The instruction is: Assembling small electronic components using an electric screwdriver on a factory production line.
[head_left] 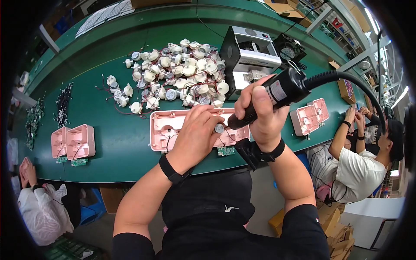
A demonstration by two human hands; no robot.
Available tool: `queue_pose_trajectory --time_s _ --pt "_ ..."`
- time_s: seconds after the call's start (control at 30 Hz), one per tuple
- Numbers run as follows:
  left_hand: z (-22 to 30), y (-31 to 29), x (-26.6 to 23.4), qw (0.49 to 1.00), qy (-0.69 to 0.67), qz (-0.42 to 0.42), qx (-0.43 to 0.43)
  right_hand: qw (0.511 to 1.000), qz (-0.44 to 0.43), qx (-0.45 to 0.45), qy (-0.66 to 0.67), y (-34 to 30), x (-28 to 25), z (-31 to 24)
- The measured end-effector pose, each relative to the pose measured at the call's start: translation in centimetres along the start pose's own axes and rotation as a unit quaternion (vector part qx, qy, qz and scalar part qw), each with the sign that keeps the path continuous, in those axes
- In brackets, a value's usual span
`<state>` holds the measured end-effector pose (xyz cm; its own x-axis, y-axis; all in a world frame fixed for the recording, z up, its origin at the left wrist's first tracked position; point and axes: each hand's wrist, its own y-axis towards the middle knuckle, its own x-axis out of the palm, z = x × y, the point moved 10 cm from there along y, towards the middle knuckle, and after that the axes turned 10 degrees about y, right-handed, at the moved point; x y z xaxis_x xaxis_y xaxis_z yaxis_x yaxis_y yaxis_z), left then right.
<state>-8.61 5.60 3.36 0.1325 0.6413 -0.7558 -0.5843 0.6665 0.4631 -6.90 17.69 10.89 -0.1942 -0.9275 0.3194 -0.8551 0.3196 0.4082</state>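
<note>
My right hand [265,119] is wrapped round a black corded electric screwdriver [284,89]. It is tilted, with its nose pointing down and left. My left hand [195,136] pinches a small round silver motor [219,128] over a pink plastic housing [157,130] in front of me. The screwdriver's nose is close to the motor; whether its tip touches anything cannot be made out. A green circuit board [225,151] on wires lies at the housing's near edge. My left hand covers the middle of the housing.
Beyond the housing lies a heap of white-capped motors [182,71] with red wires. A silver-and-black machine [251,54] stands behind. More pink housings sit left [80,143] and right [305,121]. Small dark parts [64,104] lie at left. Co-workers sit at right [362,160] and left [41,212].
</note>
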Motion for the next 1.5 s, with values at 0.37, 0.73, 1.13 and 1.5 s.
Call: queue_pose_trajectory --time_s 0.37,0.73,1.13,1.5 --pt "0.5 -0.2 -1.4 0.999 0.033 -0.027 0.021 0.996 0.015 -0.067 0.057 0.9 -2.5 -4.1" --pt "-0.4 -2.0 -1.2 0.976 0.179 -0.125 0.013 0.984 0.084 -0.147 -0.062 8.8 -6.9 -7.2" --pt "0.3 -2.3 0.0 0.976 0.194 -0.101 0.011 0.993 -0.036 -0.042 0.105 0.2 1.4 -6.1" --pt "0.1 -2.3 0.3 0.978 0.185 -0.096 -0.001 0.995 -0.073 -0.008 0.061 -1.4 3.0 -0.4"
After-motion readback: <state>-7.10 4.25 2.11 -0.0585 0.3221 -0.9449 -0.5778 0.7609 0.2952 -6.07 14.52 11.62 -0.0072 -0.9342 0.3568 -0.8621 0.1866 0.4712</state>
